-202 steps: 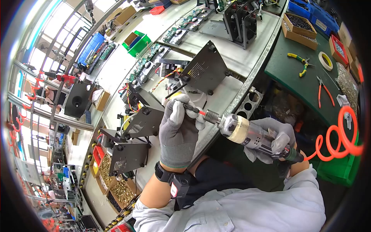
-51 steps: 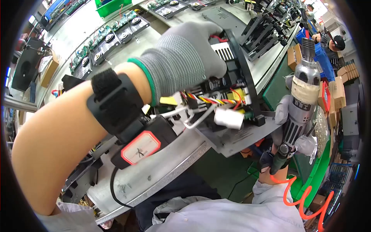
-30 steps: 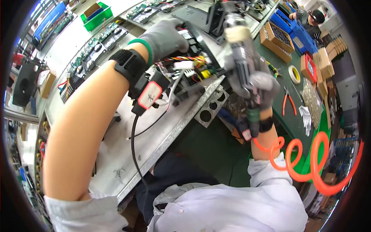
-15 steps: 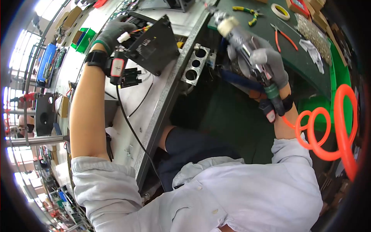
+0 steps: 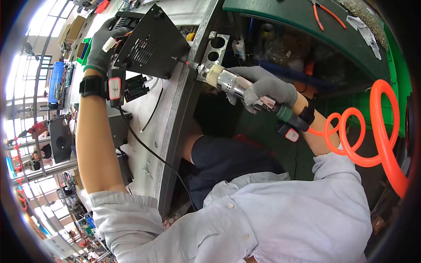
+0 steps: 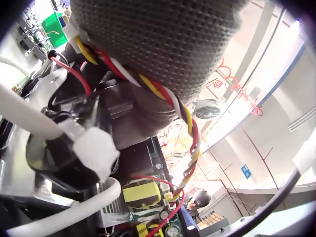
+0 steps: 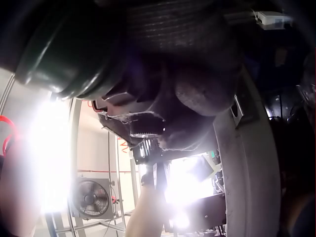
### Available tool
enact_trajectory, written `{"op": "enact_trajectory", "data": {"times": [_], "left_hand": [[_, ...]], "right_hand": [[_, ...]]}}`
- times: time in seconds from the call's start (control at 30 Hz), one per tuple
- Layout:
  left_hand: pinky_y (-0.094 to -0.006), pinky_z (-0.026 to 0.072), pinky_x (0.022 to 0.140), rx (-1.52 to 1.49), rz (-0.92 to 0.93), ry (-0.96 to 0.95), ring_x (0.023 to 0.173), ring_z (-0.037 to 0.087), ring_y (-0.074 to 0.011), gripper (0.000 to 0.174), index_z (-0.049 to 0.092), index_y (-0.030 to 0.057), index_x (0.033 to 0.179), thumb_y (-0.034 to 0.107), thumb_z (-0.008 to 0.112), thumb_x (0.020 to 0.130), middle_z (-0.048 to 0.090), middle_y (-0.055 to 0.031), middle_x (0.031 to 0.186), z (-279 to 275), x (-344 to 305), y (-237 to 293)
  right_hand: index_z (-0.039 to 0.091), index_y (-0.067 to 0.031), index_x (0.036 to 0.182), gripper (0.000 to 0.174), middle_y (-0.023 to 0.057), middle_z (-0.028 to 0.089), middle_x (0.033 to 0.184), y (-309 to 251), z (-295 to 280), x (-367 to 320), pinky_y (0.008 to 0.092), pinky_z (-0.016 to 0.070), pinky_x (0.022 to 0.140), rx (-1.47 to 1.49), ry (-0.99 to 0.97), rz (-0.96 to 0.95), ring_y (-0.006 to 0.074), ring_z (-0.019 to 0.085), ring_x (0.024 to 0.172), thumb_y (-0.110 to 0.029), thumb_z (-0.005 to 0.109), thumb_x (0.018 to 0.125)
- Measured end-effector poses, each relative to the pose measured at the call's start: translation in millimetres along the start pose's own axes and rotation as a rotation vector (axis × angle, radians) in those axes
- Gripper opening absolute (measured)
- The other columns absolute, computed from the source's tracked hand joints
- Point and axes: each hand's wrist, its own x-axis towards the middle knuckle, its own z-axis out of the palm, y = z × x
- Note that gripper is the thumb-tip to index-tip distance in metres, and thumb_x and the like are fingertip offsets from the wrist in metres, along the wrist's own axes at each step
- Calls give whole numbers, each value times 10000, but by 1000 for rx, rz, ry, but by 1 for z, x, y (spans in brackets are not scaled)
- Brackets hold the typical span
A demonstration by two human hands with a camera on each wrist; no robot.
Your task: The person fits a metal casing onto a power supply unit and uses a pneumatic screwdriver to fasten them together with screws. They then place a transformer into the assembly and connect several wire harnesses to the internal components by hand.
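Observation:
My gloved left hand (image 5: pixel 103 46) grips the far side of an electronics unit whose vented black panel (image 5: pixel 160 41) stands tilted on the bench. In the left wrist view the glove (image 6: pixel 153 44) lies against twisted coloured wires (image 6: pixel 192 133), above a circuit board with a yellow-wrapped transformer (image 6: pixel 141 193). A white connector (image 5: pixel 109 44) hangs beside that hand. My right hand (image 5: pixel 269 90) is wrapped round a power screwdriver (image 5: pixel 229 82) with an orange coiled hose. Its bit points at the panel's near lower corner. In the dark right wrist view the glove (image 7: pixel 202 94) hides most of the driver.
The metal-edged bench (image 5: pixel 175 114) has loose screws (image 5: pixel 147 169) near its front. A black cable (image 5: pixel 153 153) crosses that edge. A metal plate with round holes (image 5: pixel 215 55) juts beside the bench. Red-handled pliers (image 5: pixel 331 15) lie on the green table (image 5: pixel 280 11); the coiled hose (image 5: pixel 381 131) hangs at right.
The left hand has carried the unit leftward and turned it, so the vented panel faces me. The driver has swung down from the green table's side, its bit reaching the panel's corner.

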Motion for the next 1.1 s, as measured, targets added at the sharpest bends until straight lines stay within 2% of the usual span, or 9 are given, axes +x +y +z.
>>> {"op": "enact_trajectory", "data": {"times": [0.43,0.53,0.73,0.8,0.9,0.93,0.97,1.03,1.1], "left_hand": [[-289,506,834,260,-46,-205,924,646,-169,284,666,42,1096,166,646,842,683,-68,963,-15,-2,9],[-272,517,789,-871,-793,20,880,646,-138,268,677,62,1093,132,647,835,678,-40,971,-6,4,41],[-282,506,889,6,-322,102,851,677,-135,270,740,197,1050,60,636,842,732,-51,947,20,-10,36],[-281,503,905,-575,-854,182,880,680,-155,246,726,125,1077,78,612,865,727,-83,978,14,1,71],[-297,508,873,-315,-209,503,956,664,-165,265,682,49,1131,128,596,893,700,-117,1068,22,-31,71],[-307,501,839,-373,-222,443,942,641,-163,335,643,32,1187,174,608,885,690,-91,1037,15,-36,75],[-287,483,822,-1260,-588,421,909,604,-144,455,562,2,1276,182,617,861,660,-60,989,13,-36,84],[-294,470,846,-1085,-543,215,874,574,-136,556,463,-30,1357,143,599,846,621,-40,972,10,-41,90],[-309,445,922,-972,-536,111,1015,546,-175,687,365,-47,1420,137,639,817,569,-105,1135,-5,-53,98]], "right_hand": [[505,69,1227,651,126,626,878,-2,-4,7,253,525,493,-6,-27,-21,142,605,580,-124,650,622],[485,63,1253,735,130,623,881,-19,6,-12,222,496,464,-83,56,-10,131,605,576,-185,672,587],[423,129,1302,905,197,598,884,-84,30,-37,207,424,403,-153,386,-321,118,571,550,-282,673,535],[408,143,1290,904,218,571,912,-118,53,-19,250,478,519,-47,540,-421,132,539,541,-296,666,543],[611,60,885,390,252,592,857,-133,-12,23,313,465,492,-63,-176,-590,246,517,501,-298,480,804],[611,60,885,390,252,592,857,-136,-10,38,313,465,492,-91,-206,-577,246,517,501,-298,480,804],[624,50,872,335,198,601,816,-140,-6,54,294,467,503,-474,-80,-771,224,538,530,-259,505,829],[649,32,847,236,89,618,736,-146,2,80,255,470,527,-1230,200,-1156,181,582,586,-181,554,880],[495,88,1281,498,157,668,950,-150,7,96,254,536,644,-436,-221,-618,206,667,750,-39,613,814]]}}
